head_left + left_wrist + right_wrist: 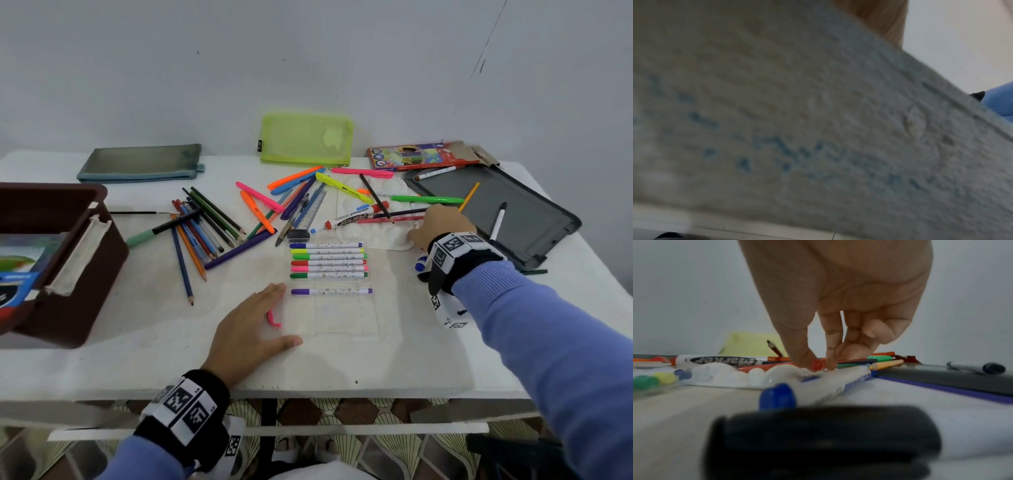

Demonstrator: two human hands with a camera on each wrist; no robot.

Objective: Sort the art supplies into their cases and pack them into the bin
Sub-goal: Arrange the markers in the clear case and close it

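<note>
Right hand (838,296) fingers (803,356) pinching red pen (817,365) (hidden overhead); left hand (246,329) flat, released

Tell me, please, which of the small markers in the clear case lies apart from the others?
The purple marker: it lies alone, nearest the person, with a gap between it and the stacked row of six.
</note>
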